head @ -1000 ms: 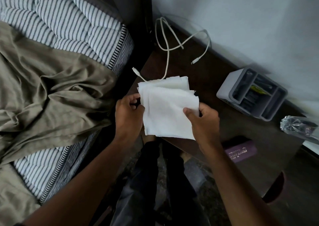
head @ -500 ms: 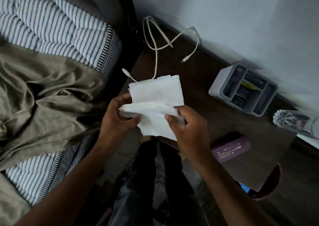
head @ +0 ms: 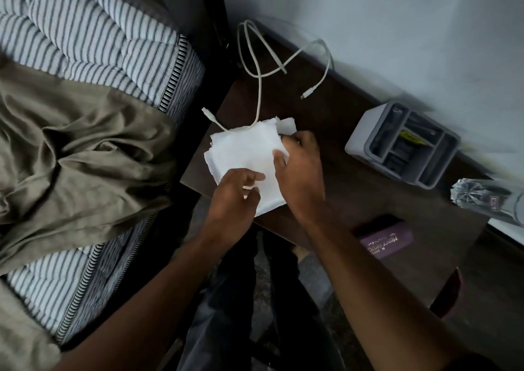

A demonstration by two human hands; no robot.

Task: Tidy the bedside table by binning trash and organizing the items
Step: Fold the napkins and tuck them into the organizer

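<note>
Rumpled olive sheet (head: 73, 155) over striped quilt (head: 93, 47) lies at nine o'clock. On the dark wooden bedside table (head: 354, 194), the left hand (head: 235, 197) and right hand (head: 300, 172) pinch soft white folded tissues (head: 243, 152). White cable (head: 261, 87) loops at twelve; grey organizer (head: 402, 143), crinkled plastic bottle (head: 482, 197), purple case (head: 387, 241) toward three.

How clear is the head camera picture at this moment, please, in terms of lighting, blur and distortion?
In the head view the room is dim, so the dark table shows little detail; the white napkins stand out brightest. The grey organizer and the clear bottle at the right edge are smeared by motion blur. The wide-angle lens bends the wall line and the bed outward.
</note>
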